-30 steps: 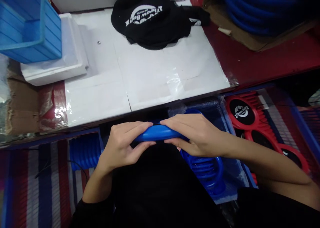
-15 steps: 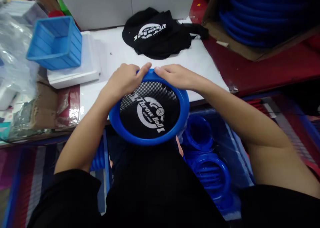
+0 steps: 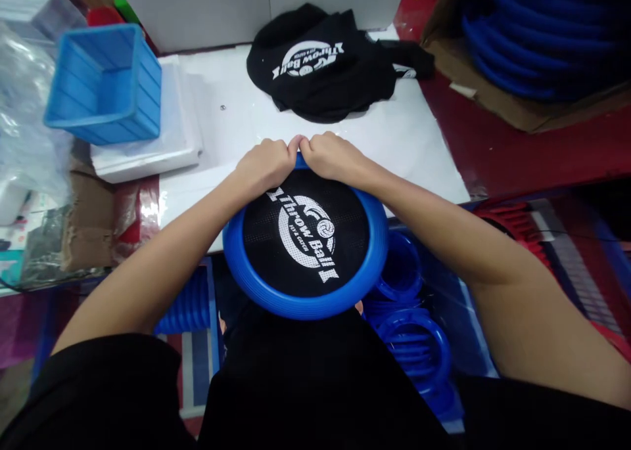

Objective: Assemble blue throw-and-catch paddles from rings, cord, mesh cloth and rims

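Note:
A flying disc [image 3: 263,299] with a ridged blue ring rim and a black mesh centre printed "Throw Ball" is tilted at the table's near edge, close to my body. My left hand [image 3: 270,164] is closed on the far part of its rim. Right beside it, my right hand [image 3: 331,156] grips the same rim, the two thumbs nearly meeting on top. The fingers curl over the far side, so their tips are hidden. Beyond the hands, a loose pile of black printed mesh cloths [image 3: 335,75] lies on the white tabletop [image 3: 221,135].
A light blue plastic bin [image 3: 106,85] stands on a white foam slab [image 3: 172,144] at left. At upper right, a cardboard box [image 3: 497,102] holds stacked blue rings [image 3: 542,36]. More blue rings [image 3: 419,332] sit in a blue crate below, right of my lap.
The disc has tilted so its face turns more toward me and sits slightly lower in view. My thumbs have curled down, and both hands have closed more tightly on the rim.

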A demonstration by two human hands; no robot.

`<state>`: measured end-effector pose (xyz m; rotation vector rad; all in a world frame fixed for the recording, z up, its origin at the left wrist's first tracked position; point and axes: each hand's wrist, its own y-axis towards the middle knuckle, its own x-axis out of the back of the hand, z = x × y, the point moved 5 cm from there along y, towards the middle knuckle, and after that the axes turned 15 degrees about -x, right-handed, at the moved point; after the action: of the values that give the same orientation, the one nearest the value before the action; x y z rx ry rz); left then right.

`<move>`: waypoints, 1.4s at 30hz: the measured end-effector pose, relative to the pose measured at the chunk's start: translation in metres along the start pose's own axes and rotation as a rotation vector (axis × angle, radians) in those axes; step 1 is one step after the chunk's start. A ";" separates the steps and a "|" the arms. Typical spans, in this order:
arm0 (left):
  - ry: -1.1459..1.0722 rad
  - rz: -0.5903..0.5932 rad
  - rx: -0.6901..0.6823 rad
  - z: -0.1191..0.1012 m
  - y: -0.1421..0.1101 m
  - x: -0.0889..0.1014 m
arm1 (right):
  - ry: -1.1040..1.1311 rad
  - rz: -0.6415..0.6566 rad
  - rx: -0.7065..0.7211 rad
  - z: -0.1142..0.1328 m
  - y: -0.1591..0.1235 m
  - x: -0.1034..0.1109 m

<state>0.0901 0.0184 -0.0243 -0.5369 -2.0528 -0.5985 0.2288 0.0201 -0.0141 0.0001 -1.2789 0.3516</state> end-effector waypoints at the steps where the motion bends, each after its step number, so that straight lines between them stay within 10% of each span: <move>1: 0.029 0.042 0.027 -0.002 0.001 0.001 | -0.019 0.001 0.008 0.002 0.000 0.000; 7: 0.002 0.138 0.189 -0.021 -0.011 0.035 | 0.127 0.022 -0.219 0.002 -0.009 0.019; 13: -0.274 -0.220 0.210 -0.037 -0.129 0.075 | 0.619 -0.472 -0.297 -0.026 -0.108 0.037; 18: -0.198 -0.388 0.008 -0.077 -0.195 0.070 | 0.585 -0.486 0.160 0.003 -0.184 0.023; 24: -0.147 -0.264 -0.289 -0.117 -0.190 0.069 | 0.381 -0.345 0.429 0.033 -0.217 0.031; 29: -0.294 -0.117 -0.400 -0.134 -0.183 0.061 | 0.407 -0.414 0.381 0.020 -0.232 0.032; 36: -0.220 -0.207 -0.361 -0.136 -0.166 0.040 | 0.536 -0.599 0.209 0.002 -0.239 -0.001; 42: -0.277 -0.111 -0.361 -0.135 -0.162 0.058 | 0.629 -0.475 0.062 -0.058 -0.253 -0.026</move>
<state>0.0542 -0.1816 0.0561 -0.7525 -2.2568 -1.0209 0.3421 -0.2145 -0.0065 0.2267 -0.6138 -0.0280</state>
